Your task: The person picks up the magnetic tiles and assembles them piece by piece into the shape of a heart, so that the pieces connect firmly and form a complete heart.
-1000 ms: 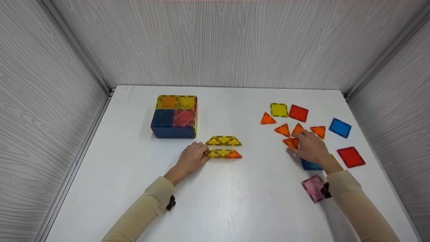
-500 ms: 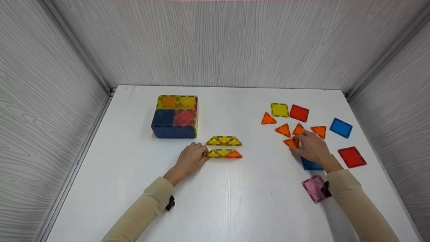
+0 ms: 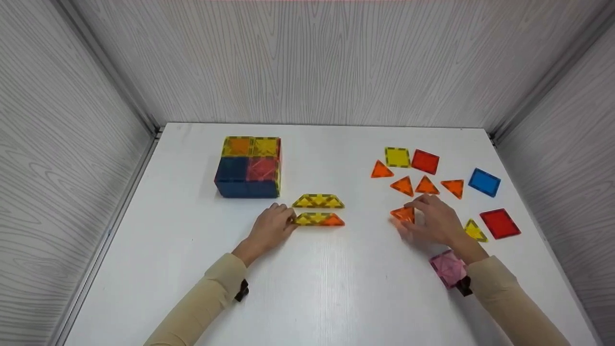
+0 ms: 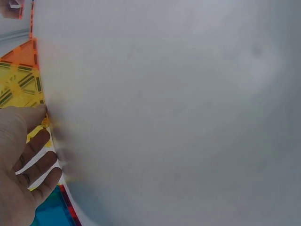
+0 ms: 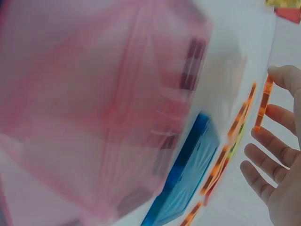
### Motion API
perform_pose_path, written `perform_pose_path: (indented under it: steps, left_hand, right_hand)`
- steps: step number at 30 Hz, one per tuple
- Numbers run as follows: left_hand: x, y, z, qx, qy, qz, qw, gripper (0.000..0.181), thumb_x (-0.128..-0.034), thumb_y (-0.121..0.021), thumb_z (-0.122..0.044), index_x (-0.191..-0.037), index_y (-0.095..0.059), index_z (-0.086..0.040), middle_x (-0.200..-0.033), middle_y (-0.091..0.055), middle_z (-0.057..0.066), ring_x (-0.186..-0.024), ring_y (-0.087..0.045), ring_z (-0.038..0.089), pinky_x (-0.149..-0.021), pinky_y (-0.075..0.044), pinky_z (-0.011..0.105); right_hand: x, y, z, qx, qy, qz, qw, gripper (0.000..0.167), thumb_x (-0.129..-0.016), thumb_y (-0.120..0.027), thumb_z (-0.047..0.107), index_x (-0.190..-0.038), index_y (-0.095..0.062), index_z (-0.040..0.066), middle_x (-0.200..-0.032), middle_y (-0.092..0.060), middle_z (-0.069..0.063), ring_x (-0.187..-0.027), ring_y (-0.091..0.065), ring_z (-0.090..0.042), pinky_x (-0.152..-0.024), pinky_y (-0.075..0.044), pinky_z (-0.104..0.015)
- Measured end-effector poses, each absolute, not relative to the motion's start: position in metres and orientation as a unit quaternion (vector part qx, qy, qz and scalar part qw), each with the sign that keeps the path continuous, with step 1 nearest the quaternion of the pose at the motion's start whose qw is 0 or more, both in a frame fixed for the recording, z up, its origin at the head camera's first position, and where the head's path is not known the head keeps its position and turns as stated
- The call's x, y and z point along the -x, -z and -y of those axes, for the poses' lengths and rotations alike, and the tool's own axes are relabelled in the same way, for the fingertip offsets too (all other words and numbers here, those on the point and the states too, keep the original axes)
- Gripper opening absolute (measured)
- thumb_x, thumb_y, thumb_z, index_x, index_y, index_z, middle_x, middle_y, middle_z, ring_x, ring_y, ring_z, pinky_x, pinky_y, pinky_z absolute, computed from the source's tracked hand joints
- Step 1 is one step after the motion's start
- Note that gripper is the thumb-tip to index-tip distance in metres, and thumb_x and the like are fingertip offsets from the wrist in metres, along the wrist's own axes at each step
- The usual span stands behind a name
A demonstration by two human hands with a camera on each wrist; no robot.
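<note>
Left of centre in the head view, the left hand [image 3: 272, 228] pinches the left end of a standing yellow-and-orange strip [image 3: 319, 219]; in the left wrist view its thumb lies on the yellow part [image 4: 19, 87]. Just behind stands a yellow strip [image 3: 318, 201]. At the right, the right hand [image 3: 435, 222] holds an orange triangle [image 3: 402, 214] between thumb and fingers. The right wrist view has this triangle [image 5: 265, 102] edge-on at the fingertips. Other orange triangles [image 3: 426, 186] lie just behind the right hand.
A multicoloured block of tiles [image 3: 248, 168] stands at back left. Yellow [image 3: 397, 157], red [image 3: 425, 161] and blue [image 3: 484, 182] squares lie at back right. Another red square [image 3: 500, 223], a yellow triangle [image 3: 475, 231] and a pink square [image 3: 448, 269] lie near the right forearm.
The right hand has moved left and slightly nearer with an orange triangle, leaving the other orange triangles behind it. A yellow triangle beside the wrist is uncovered. The left hand stays on the strip.
</note>
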State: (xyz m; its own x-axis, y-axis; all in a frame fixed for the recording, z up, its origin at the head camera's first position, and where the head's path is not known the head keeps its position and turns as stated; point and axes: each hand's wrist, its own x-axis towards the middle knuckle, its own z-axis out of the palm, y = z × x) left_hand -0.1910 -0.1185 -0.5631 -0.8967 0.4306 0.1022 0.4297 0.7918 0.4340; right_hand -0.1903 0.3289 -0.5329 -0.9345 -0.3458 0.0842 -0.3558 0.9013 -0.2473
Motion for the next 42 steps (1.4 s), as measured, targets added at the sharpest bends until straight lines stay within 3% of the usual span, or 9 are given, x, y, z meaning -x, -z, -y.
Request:
perform_pose_path:
  steps: [7,16,21,31,42]
  left_hand:
    - [0.192,0.564,0.12,-0.228,-0.232,-0.946,0.007,0.016,-0.0982,-0.076,-0.023,-0.105,-0.071,-0.009,-0.096,-0.068,0.008,-0.092,-0.059,0.026,-0.085,-0.053,0.044]
    - [0.194,0.563,0.119,-0.218,-0.223,-0.95,0.026,0.017,-0.099,-0.075,-0.025,-0.107,-0.072,-0.01,-0.098,-0.068,0.007,-0.095,-0.058,0.025,-0.089,-0.053,0.042]
    - [0.195,0.565,0.12,-0.223,-0.223,-0.949,0.021,0.017,-0.0995,-0.074,-0.025,-0.107,-0.072,-0.01,-0.098,-0.068,0.007,-0.095,-0.058,0.025,-0.087,-0.053,0.042]
    - [0.194,0.566,0.122,-0.235,-0.218,-0.947,0.004,0.017,-0.0994,-0.074,-0.025,-0.107,-0.072,-0.01,-0.099,-0.068,0.008,-0.094,-0.059,0.026,-0.086,-0.054,0.044]
    - [0.193,0.567,0.121,-0.24,-0.22,-0.945,-0.02,0.015,-0.0972,-0.077,-0.024,-0.104,-0.071,-0.011,-0.095,-0.068,0.007,-0.092,-0.059,0.026,-0.084,-0.054,0.043]
  right_hand:
    - [0.164,0.535,-0.278,-0.261,-0.148,0.953,0.045,0.043,-0.089,-0.083,0.042,-0.124,-0.075,0.019,-0.122,-0.07,-0.008,-0.114,-0.065,-0.028,-0.093,-0.061,-0.047]
    - [0.148,0.537,-0.212,-0.343,-0.099,0.934,-0.015,0.043,-0.092,-0.076,0.049,-0.125,-0.076,0.022,-0.124,-0.071,-0.001,-0.112,-0.064,-0.02,-0.091,-0.06,-0.039]
    - [0.145,0.54,-0.184,-0.394,-0.082,0.915,-0.013,0.041,-0.093,-0.075,0.05,-0.122,-0.076,0.022,-0.121,-0.071,0.0,-0.106,-0.063,-0.018,-0.087,-0.058,-0.034]
    - [0.144,0.546,-0.141,-0.476,-0.06,0.877,-0.025,0.039,-0.098,-0.071,0.05,-0.125,-0.074,0.023,-0.125,-0.069,0.0,-0.113,-0.065,-0.02,-0.098,-0.058,-0.038]
    - [0.146,0.553,-0.124,-0.497,-0.063,0.865,-0.014,0.037,-0.098,-0.072,0.046,-0.123,-0.074,0.02,-0.122,-0.07,-0.002,-0.111,-0.065,-0.021,-0.095,-0.058,-0.035]
